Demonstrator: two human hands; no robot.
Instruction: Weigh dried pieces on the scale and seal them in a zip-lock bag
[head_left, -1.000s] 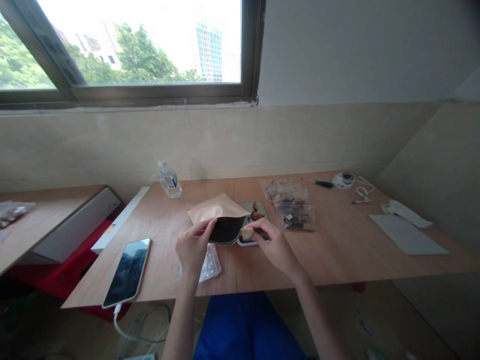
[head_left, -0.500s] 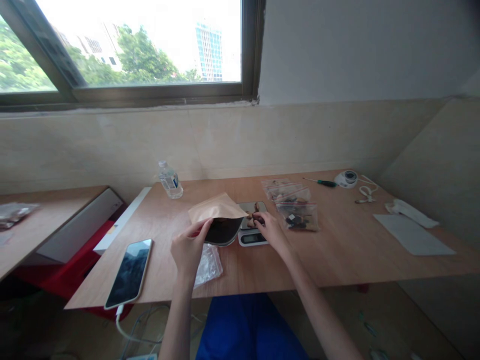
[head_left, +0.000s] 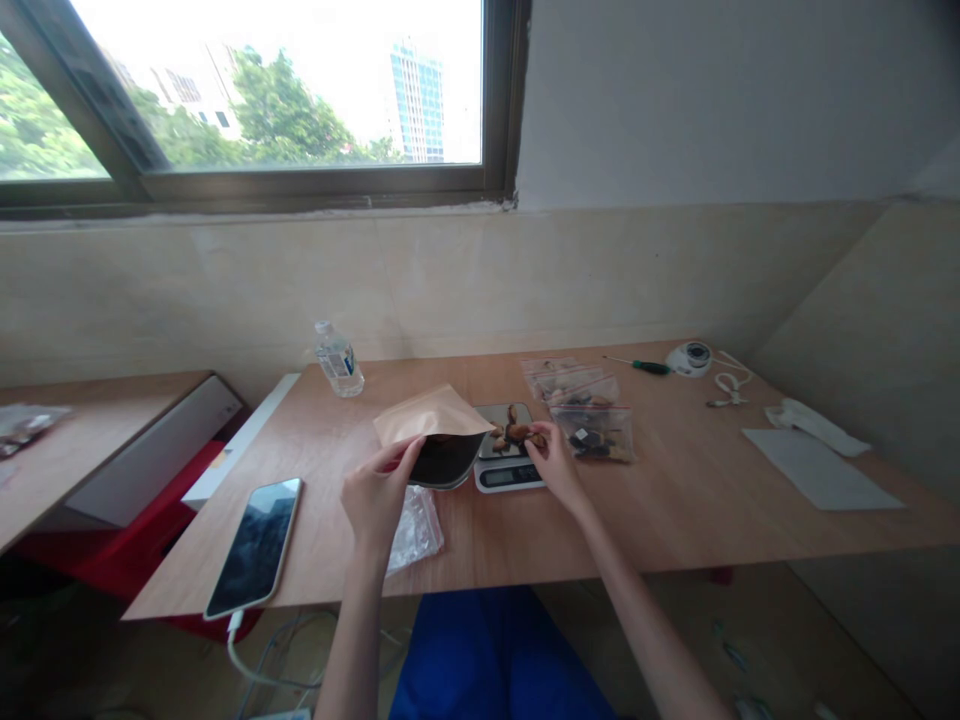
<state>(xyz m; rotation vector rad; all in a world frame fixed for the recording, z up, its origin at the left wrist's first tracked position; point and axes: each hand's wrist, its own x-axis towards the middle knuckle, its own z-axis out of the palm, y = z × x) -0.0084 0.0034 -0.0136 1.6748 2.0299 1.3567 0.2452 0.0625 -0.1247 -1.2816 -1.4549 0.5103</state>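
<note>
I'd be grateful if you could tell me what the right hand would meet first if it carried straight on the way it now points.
Most likely the brown dried pieces on the digital kitchen scale. The fingertips of the right hand sit right at them, though depth makes it hard to tell whether they touch.

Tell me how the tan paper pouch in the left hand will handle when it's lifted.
The tan paper pouch will probably feel light and fairly floppy: its upper flap looks thin and bends easily, and the left hand holds it with just the fingers. Its dark, rounded lower part may sag or swing a little. Its smooth face could slip if the pinch loosens.
</note>
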